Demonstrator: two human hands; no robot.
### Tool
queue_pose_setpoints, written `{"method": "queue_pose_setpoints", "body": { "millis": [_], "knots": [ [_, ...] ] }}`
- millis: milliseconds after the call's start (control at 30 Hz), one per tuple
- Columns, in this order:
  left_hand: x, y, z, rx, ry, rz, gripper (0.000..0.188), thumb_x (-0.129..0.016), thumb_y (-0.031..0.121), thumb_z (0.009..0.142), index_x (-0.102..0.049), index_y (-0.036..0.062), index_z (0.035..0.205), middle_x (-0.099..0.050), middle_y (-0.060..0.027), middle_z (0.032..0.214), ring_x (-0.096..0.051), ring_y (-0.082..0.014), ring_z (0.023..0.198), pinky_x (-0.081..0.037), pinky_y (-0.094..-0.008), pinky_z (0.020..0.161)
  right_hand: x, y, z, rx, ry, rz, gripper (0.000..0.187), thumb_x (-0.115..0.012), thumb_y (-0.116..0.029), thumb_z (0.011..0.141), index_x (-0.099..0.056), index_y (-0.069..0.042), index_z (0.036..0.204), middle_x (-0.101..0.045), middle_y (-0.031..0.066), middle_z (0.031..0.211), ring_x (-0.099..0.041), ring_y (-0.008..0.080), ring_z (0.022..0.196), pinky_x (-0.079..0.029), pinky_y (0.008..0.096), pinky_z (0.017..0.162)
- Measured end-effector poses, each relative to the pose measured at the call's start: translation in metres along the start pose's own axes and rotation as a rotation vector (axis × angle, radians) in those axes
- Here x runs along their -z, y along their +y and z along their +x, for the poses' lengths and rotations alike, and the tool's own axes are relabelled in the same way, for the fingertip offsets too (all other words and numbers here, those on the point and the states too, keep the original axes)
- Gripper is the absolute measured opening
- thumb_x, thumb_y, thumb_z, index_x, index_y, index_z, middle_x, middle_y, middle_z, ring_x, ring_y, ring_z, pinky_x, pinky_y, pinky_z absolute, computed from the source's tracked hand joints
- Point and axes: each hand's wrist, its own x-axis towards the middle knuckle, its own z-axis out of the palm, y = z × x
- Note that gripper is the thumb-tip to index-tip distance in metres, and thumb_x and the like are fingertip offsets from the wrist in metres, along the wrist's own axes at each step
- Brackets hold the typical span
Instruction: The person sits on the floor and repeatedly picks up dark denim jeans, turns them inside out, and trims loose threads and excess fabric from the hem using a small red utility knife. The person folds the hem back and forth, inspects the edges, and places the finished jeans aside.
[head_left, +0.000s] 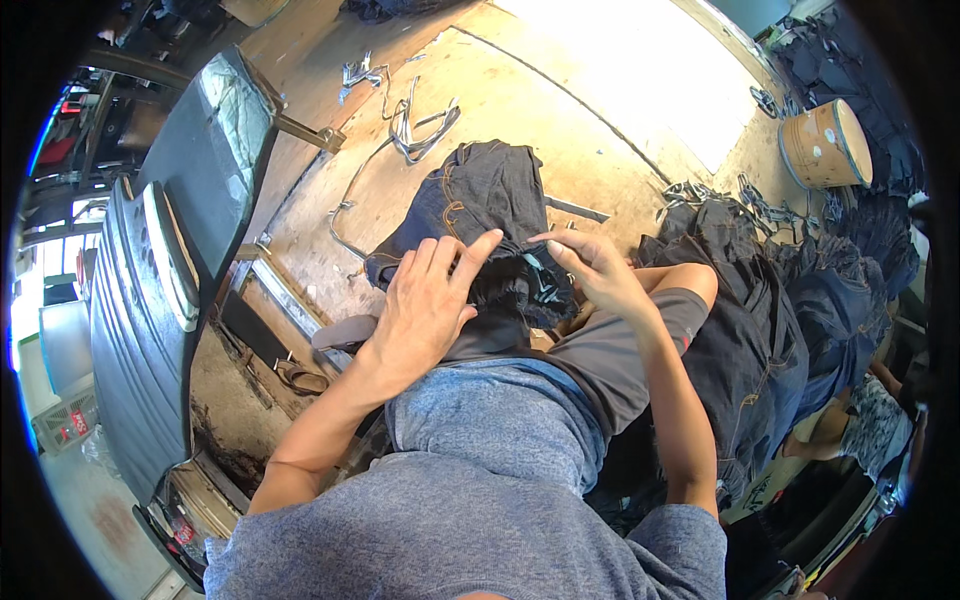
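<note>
A dark denim garment piece [490, 185] with orange stitching lies gathered across my lap and over the wooden boards before me. Its near end is bunched, with a frayed black edge and small pale blue bits. On its left side my left hand [425, 305] rests with fingers stretched forward and thumb apart, the index fingertip over the cloth. From the right my right hand [598, 270] reaches in, index finger pointing left and thumb a little below it. Both index fingertips are close together above the bunched edge. No held object shows in either hand.
Pale fabric strips [415, 130] trail over the wooden floor [570, 140] ahead. A dark padded seat [165, 260] stands at left. Denim heaps [740, 340] lie along my right, with a tan drum [825, 145] beyond. Another person's patterned clothing [875, 430] shows at far right.
</note>
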Motion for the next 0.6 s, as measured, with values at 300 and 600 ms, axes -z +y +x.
{"method": "queue_pose_setpoints", "body": {
  "millis": [300,600],
  "knots": [
    [-0.029,0.020,-0.019,-0.258,0.128,-0.054,0.063,-0.088,0.024,0.086,-0.066,0.0106,0.143,-0.060,-0.0128,0.143,-0.055,-0.0372,0.136,-0.043,-0.0564,0.117,-0.025,0.021,0.005,0.084,0.023,-0.085,0.033,-0.065,-0.024,0.114,-0.073,-0.003,0.137,-0.080,0.0121,0.116,-0.075,0.0209,0.104,-0.056,0.0334,0.097],
    [-0.055,0.026,-0.044,-0.443,0.043,-0.326,0.026,-0.086,0.024,0.091,-0.079,0.0070,0.110,-0.075,-0.0052,0.104,-0.072,-0.0277,0.102,-0.058,-0.0398,0.094,-0.090,0.016,0.021,0.347,-0.014,-0.987,0.068,-0.074,-0.061,0.096,-0.062,-0.031,0.155,-0.051,0.0138,0.169,-0.048,0.0481,0.153,-0.036,0.0704,0.125]
  ]
}}
